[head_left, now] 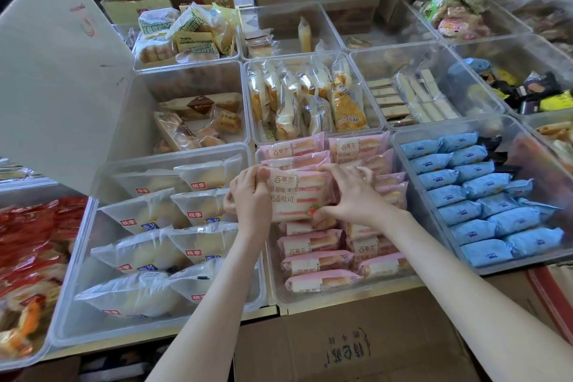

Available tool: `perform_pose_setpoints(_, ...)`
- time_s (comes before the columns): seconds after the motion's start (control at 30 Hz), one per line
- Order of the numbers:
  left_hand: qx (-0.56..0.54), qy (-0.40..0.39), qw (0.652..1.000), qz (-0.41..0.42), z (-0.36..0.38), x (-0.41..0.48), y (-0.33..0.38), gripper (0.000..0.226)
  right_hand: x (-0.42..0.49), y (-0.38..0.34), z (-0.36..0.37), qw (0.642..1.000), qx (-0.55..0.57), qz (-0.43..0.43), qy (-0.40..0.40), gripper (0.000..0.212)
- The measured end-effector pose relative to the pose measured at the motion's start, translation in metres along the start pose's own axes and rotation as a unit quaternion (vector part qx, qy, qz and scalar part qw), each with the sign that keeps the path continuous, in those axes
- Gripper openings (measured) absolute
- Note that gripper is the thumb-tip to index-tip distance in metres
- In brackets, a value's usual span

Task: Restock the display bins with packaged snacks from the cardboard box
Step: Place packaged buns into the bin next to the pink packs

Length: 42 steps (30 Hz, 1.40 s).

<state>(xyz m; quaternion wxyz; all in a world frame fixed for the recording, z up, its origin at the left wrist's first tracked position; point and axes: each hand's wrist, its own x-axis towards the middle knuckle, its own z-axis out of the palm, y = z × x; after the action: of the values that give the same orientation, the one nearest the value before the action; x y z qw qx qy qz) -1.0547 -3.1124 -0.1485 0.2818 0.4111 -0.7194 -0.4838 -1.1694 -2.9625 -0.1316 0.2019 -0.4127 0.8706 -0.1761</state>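
From the head camera: left hand (251, 195) and right hand (356, 195) pinch opposite ends of a pink snack pack (299, 195) over the clear bin (356, 292) of matching packs; lowering it level, aligned with the rows, looks tidiest.

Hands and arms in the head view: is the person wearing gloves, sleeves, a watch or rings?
No. The left hand and right hand are bare, with no gloves, and no rings or watch show. The left forearm and right forearm are bare to the frame's edge; no sleeve is in view.
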Motion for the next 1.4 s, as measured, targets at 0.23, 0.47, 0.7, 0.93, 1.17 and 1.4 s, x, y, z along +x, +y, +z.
perform_pose_setpoints(0.23,-0.137,-0.118,0.982,-0.047,0.006,-0.029,0.013,0.021,-0.001,0.011,0.016,0.995,-0.061,0.000,0.077,0.074)
perform_pose_setpoints(0.47,0.283,-0.091,0.931,0.211,-0.005,-0.033,-0.001,0.061,-0.002,0.004,0.036,0.985,-0.126,0.007,0.121,0.082)
perform_pose_setpoints(0.7,0.604,-0.197,0.731,0.250,-0.002,-0.043,-0.007,0.102,-0.002,-0.005,0.048,0.963,-0.248,-0.096,0.049,0.104)
perform_pose_setpoints(0.93,0.679,-0.182,0.671,0.235,0.006,-0.018,-0.004,0.105,0.018,-0.006,0.039,0.950,-0.299,-0.077,0.042,0.107)
perform_pose_setpoints(1.17,0.654,-0.197,0.675,0.281,0.003,-0.008,-0.007,0.103,0.012,-0.002,0.047,0.968,-0.234,-0.059,0.071,0.101)
perform_pose_setpoints(1.4,0.635,-0.218,0.692,0.264,0.003,-0.011,-0.012,0.094,0.011,0.004,0.048,0.965,-0.239,-0.078,0.077,0.098)
